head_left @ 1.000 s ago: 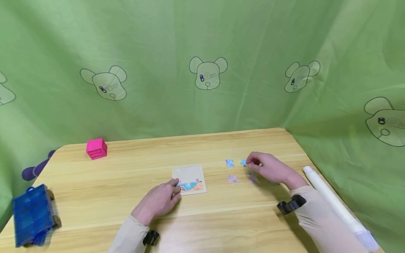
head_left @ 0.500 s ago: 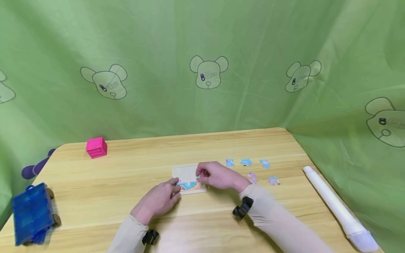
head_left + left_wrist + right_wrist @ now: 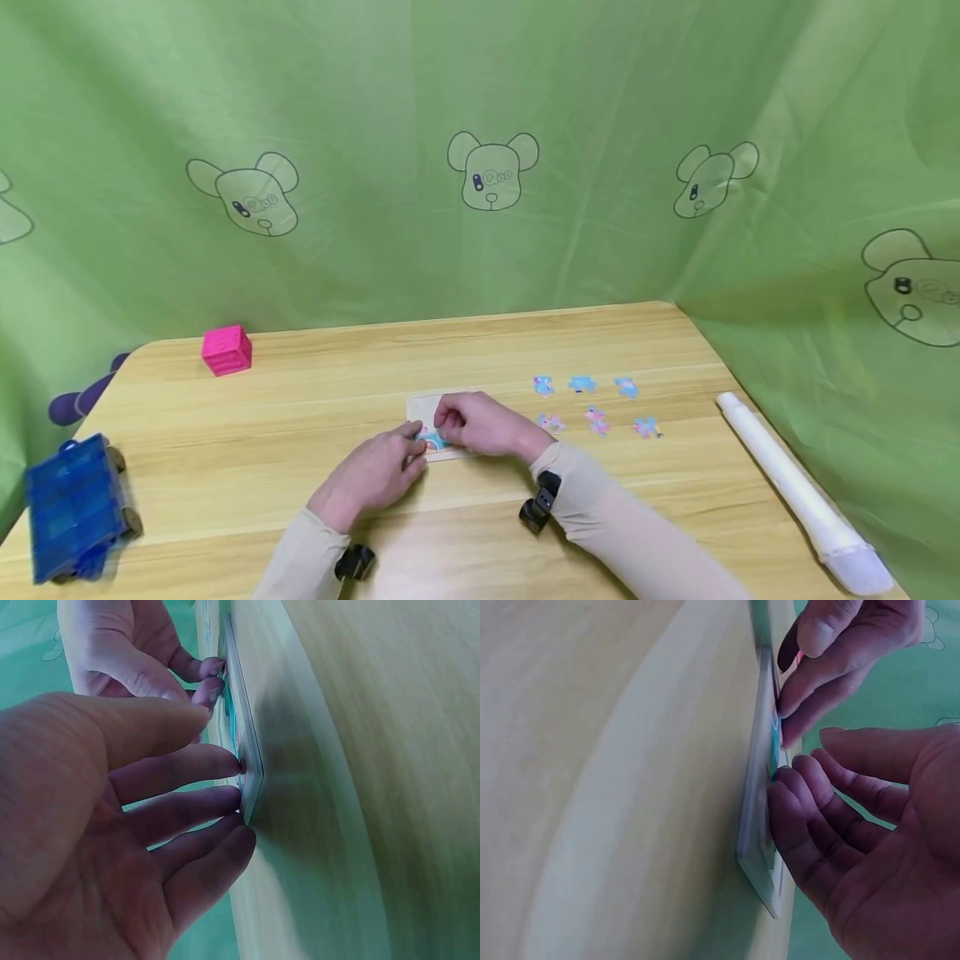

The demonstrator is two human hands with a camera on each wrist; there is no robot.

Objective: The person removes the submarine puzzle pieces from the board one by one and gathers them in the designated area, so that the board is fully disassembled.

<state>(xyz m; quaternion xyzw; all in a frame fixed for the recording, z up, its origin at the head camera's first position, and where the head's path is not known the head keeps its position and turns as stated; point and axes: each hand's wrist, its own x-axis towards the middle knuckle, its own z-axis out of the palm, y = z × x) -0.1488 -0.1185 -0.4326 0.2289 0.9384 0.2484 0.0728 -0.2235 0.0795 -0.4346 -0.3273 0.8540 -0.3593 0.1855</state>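
Wood table (image 3: 300,467) is backed by green curtain (image 3: 375,275). Puzzle board (image 3: 422,408), well in from back edge, is touched at L side by L hand (image 3: 377,473), grip relaxed. Its surface is touched by R hand (image 3: 483,423); pinch on a pc can't be told. Six loose pcs (image 3: 597,418) are spaced out btwn board and white tube (image 3: 795,483), R edge.

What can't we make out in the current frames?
Head view: any piece in the right hand's grip, hidden by the right hand itself.
Head view: much of the right part of the puzzle tray, covered by that hand; its near left corner, by the left hand.
Both wrist views: the tray's picture, seen nearly edge-on.
Head view: print details on the loose puzzle pieces, too small.
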